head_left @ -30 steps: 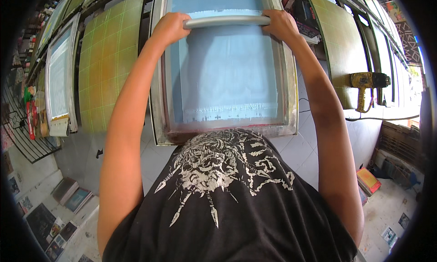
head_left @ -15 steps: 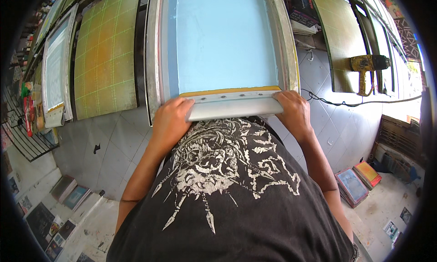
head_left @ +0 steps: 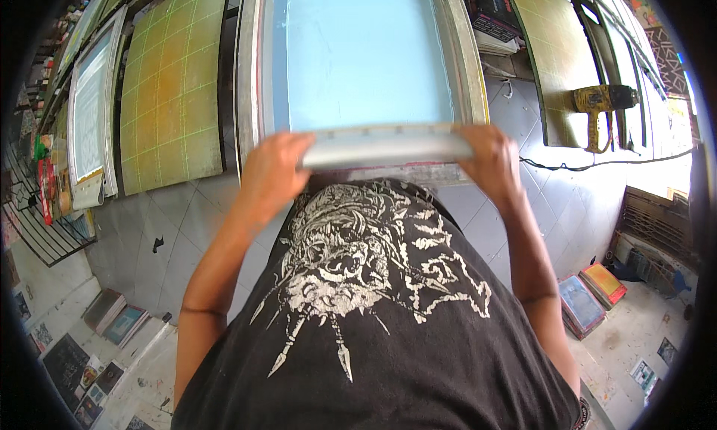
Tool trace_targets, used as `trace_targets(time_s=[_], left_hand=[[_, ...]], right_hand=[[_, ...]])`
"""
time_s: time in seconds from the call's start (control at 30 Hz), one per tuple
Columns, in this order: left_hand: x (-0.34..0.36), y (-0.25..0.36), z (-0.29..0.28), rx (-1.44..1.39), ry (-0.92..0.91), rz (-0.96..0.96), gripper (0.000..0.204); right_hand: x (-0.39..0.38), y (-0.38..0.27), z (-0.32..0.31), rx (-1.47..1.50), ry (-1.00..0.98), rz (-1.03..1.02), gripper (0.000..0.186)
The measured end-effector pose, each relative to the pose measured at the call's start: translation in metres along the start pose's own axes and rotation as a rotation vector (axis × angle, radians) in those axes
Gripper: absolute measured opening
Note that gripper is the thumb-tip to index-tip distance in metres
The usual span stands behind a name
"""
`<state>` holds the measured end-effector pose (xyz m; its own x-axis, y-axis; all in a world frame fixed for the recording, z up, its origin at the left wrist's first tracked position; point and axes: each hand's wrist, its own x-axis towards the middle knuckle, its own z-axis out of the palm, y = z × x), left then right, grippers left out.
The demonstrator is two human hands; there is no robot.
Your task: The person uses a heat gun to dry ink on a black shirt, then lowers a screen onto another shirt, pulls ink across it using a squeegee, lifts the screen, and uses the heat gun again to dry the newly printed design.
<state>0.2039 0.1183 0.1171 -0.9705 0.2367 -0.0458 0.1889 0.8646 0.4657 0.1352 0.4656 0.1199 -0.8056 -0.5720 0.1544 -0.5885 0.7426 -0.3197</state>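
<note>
A wide squeegee (head_left: 385, 151) with a silvery metal handle spans the near part of a screen printing frame (head_left: 469, 64), blurred by motion. My left hand (head_left: 275, 165) is closed around its left end, and my right hand (head_left: 491, 157) grips the right end. Beyond it stretches the frame's mesh (head_left: 366, 56), pale blue in a large rectangle with a darker blue border. The frame's near bar shows between the squeegee and my black printed shirt (head_left: 373, 303). Whether the blade touches the mesh I cannot tell.
Left of the frame lies a greenish-yellow board (head_left: 172, 94) with grid lines, then another screen (head_left: 93, 105). A yellow and black drill-shaped tool (head_left: 597, 105) rests on the right board (head_left: 549, 53), near a dark cable (head_left: 575, 166). Stacked framed pieces (head_left: 581, 307) lie at lower right.
Both hands have moved the squeegee away from my body, uncovering the frame's near bar. The mustard-coloured blade strip that showed along its far side is now out of sight.
</note>
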Motion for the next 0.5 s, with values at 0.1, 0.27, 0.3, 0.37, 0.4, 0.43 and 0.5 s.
trace_targets(time_s=[0.1, 0.27, 0.3, 0.37, 0.4, 0.43, 0.5], left_hand=[[-0.022, 0.003, 0.015, -0.024, 0.003, 0.050, 0.046], [0.016, -0.021, 0.019, 0.012, 0.103, 0.108, 0.048], [0.027, -0.026, 0.018, 0.030, 0.106, 0.113, 0.047], [0.049, -0.037, 0.017, 0.082, 0.127, 0.116, 0.047], [0.062, -0.044, 0.018, 0.102, 0.152, 0.118, 0.047], [0.076, -0.052, 0.018, 0.126, 0.177, 0.121, 0.047], [0.107, -0.069, 0.017, 0.143, 0.197, 0.105, 0.049]], right_hand=[[-0.018, -0.018, 0.008, -0.008, -0.038, 0.072, 0.040], [0.014, -0.002, 0.023, -0.056, 0.010, 0.115, 0.039], [0.024, 0.005, 0.027, -0.058, 0.032, 0.098, 0.039], [0.047, 0.021, 0.035, -0.063, 0.074, 0.065, 0.041], [0.061, 0.030, 0.037, -0.071, 0.084, 0.059, 0.041], [0.075, 0.038, 0.041, -0.078, 0.096, 0.052, 0.042], [0.105, 0.055, 0.050, -0.109, 0.102, 0.051, 0.044]])
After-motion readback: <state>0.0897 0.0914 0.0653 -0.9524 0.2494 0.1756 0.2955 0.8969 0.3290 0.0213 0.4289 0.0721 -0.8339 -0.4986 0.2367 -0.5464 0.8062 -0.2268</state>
